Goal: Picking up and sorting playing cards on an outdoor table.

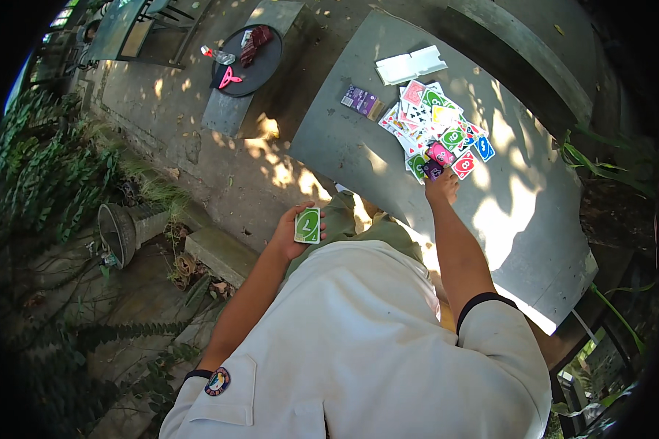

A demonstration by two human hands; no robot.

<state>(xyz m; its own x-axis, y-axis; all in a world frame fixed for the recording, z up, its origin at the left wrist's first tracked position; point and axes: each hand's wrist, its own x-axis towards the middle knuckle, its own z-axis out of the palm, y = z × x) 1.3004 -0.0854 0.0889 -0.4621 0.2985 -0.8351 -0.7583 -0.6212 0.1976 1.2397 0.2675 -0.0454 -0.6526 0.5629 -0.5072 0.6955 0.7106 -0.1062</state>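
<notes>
My left hand [291,233] is closed around a small stack of cards [307,225], held low in front of my body, with a green card face up on top. On the grey table, my right hand [441,189] reaches to the near edge of a loose heap of cards [417,121]. Its fingers are bent at a dark purple card [433,170] and seem to pinch it; the fingertips are partly hidden. A pink card [440,153] lies just beyond. Close by are a red card [463,165], a green card [417,167] and a blue card [484,148].
On the grey table [329,117], a purple card box [360,100] and an open white box [411,66] lie beyond the heap. A bench at the far left bears a round black tray [267,64] with a dark red cloth [255,45]. Plants and a grey urn-like pot [117,234] stand left.
</notes>
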